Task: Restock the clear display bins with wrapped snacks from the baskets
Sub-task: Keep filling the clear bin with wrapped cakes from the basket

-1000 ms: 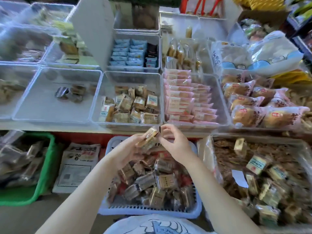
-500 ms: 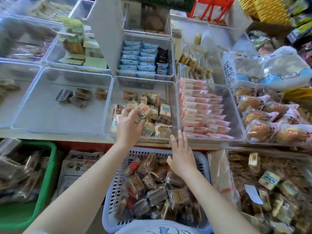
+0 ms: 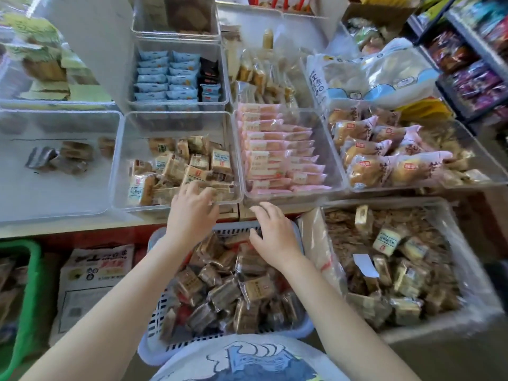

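A clear display bin [image 3: 118,166] on the shelf holds a loose pile of tan wrapped snacks [image 3: 192,163]. Below it a pale blue slotted basket [image 3: 154,350] is full of brown wrapped snacks [image 3: 225,287]. My left hand [image 3: 192,213] is at the bin's front rim, its fingers reaching over the edge onto the front snacks, and I see nothing held in it. My right hand [image 3: 275,237] hovers over the basket's far rim with relaxed, spread fingers and is empty.
Left of that bin stands a nearly bare clear bin [image 3: 55,193] with a few snacks. To the right are pink packets [image 3: 280,155] and bread buns [image 3: 384,158]. A plastic-lined box [image 3: 472,287] of mixed snacks sits at right, a green basket [image 3: 30,284] at left.
The snack my hands held together a second ago is gone from them. My left hand carried it over the bin, then drew back to the front rim. My right hand stays over the basket.
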### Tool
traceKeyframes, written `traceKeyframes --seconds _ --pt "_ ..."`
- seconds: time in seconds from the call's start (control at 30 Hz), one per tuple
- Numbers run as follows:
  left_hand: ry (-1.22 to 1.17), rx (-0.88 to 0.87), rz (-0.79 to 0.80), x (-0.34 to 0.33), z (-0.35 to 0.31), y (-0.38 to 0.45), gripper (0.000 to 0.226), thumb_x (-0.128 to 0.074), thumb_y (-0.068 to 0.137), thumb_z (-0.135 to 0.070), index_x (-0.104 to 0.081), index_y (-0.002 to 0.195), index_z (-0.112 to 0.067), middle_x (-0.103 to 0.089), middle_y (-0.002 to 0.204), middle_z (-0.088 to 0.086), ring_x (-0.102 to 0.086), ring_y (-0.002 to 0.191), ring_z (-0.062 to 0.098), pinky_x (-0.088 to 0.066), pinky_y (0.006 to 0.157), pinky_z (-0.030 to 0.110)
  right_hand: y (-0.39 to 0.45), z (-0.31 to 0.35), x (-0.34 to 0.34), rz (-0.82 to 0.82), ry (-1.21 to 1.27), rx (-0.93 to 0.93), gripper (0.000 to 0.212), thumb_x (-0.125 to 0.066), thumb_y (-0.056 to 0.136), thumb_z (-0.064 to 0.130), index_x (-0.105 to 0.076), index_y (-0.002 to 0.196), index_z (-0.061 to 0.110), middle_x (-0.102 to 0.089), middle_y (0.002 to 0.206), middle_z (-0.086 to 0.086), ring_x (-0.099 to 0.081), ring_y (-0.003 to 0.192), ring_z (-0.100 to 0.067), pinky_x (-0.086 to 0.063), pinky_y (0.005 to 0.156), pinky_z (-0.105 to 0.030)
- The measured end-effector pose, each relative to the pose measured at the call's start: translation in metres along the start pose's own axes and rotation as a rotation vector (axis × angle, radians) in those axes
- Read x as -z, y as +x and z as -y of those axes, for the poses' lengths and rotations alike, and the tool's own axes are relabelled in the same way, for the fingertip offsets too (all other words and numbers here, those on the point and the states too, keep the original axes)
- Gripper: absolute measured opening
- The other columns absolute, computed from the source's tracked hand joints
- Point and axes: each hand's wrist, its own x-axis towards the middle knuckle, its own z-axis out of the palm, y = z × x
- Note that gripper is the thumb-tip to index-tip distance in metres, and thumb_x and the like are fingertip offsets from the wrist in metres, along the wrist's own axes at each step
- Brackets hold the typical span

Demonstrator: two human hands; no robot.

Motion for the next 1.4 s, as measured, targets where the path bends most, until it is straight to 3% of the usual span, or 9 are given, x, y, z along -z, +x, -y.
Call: traceKeyframes --seconds 0.3,0.43,0.53,0.7,0.93,1.13,1.2,1.3,1.4 --pt "-0.085 -0.189 0.556 -0.075 -0.147 -0.049 0.027 -0.051 0.101 -0.027 -0.065 0.124 -0.027 -0.067 0.122 -0.007 -0.064 0.107 0.015 -0.051 0.083 0.028 -0.114 -0.163 0.028 -0.119 -0.069 -0.503 0.031 -0.054 0.096 0.028 -0.055 0.124 0.016 -0.050 0.127 -0.009 -0.048 0.119 -0.030 -0.044 0.096 -0.042" --pt "-0.078 -0.195 0.624 -0.111 -0.191 -0.059 0.027 -0.051 0.101 -0.024 -0.066 0.124 -0.025 -0.067 0.125 -0.006 -0.063 0.112 0.015 -0.051 0.090 0.030 -0.160 -0.230 0.040 0.249 -0.037 -0.666 0.041 -0.059 0.095 0.039 -0.054 0.127 0.013 -0.050 0.135 -0.011 -0.047 0.125 -0.032 -0.047 0.097 -0.043" --pt "-0.068 -0.176 0.649 -0.131 -0.218 -0.064 0.027 -0.051 0.101 -0.027 -0.065 0.125 -0.028 -0.066 0.127 -0.006 -0.064 0.110 0.014 -0.053 0.087 0.030 -0.181 -0.249 0.031 0.444 -0.134 -0.572 0.045 -0.064 0.092 0.044 -0.056 0.123 0.013 -0.044 0.131 -0.009 -0.045 0.124 -0.033 -0.047 0.093 -0.044" --pt "-0.042 -0.164 0.698 -0.151 -0.244 -0.067 0.027 -0.049 0.102 -0.030 -0.064 0.124 -0.030 -0.064 0.124 -0.006 -0.061 0.109 0.013 -0.047 0.080 0.024 -0.184 -0.255 0.027 0.447 -0.158 -0.481 0.032 -0.066 0.091 0.029 -0.055 0.116 0.011 -0.043 0.128 -0.010 -0.044 0.120 -0.033 -0.044 0.089 -0.043" --pt "-0.172 -0.162 0.556 -0.151 -0.255 -0.064 0.043 -0.058 0.094 -0.047 -0.051 0.135 -0.036 -0.057 0.117 -0.010 -0.060 0.101 0.008 -0.047 0.079 0.025 -0.173 -0.255 0.078 0.074 0.071 -0.362 0.036 -0.071 0.089 0.031 -0.035 0.095 0.028 -0.053 0.100 0.004 -0.055 0.082 -0.023 -0.038 0.059 -0.035" --pt "-0.785 0.129 0.507 -0.122 -0.246 -0.046 0.042 -0.062 0.089 -0.056 -0.053 0.127 -0.039 -0.066 0.118 -0.005 -0.068 0.097 0.007 -0.060 0.079 0.034 -0.131 -0.201 0.101 -0.098 0.064 -0.116 0.034 -0.064 0.086 0.014 -0.043 0.110 0.026 -0.049 0.109 0.003 -0.057 0.078 -0.026 -0.041 0.060 -0.036" --pt "-0.863 0.170 0.473 -0.109 -0.228 -0.040 0.048 -0.069 0.082 -0.058 -0.059 0.123 -0.037 -0.069 0.111 -0.003 -0.070 0.095 0.010 -0.061 0.080 0.041 -0.114 -0.175 0.094 -0.110 0.104 -0.047 0.038 -0.068 0.086 0.014 -0.045 0.114 0.026 -0.050 0.114 0.003 -0.060 0.085 -0.029 -0.041 0.060 -0.036" --pt "-0.938 0.224 0.425 -0.081 -0.190 -0.037 0.025 -0.071 0.088 -0.044 -0.068 0.110 -0.032 -0.072 0.097 -0.005 -0.069 0.079 0.005 -0.056 0.068 0.022 -0.086 -0.135 0.080 -0.098 0.153 0.029 0.041 -0.068 0.087 0.017 -0.046 0.120 0.029 -0.051 0.118 0.004 -0.061 0.095 -0.032 -0.049 0.065 -0.039" --pt "-0.986 0.337 0.345 -0.058 -0.138 -0.035 0.022 -0.072 0.085 -0.050 -0.072 0.103 -0.037 -0.073 0.101 -0.005 -0.070 0.092 0.013 -0.056 0.077 0.028 -0.054 -0.099 0.067 -0.056 0.147 0.026 0.061 -0.071 0.088 0.027 -0.039 0.139 0.031 -0.046 0.135 0.003 -0.054 0.113 -0.028 -0.047 0.083 -0.039"
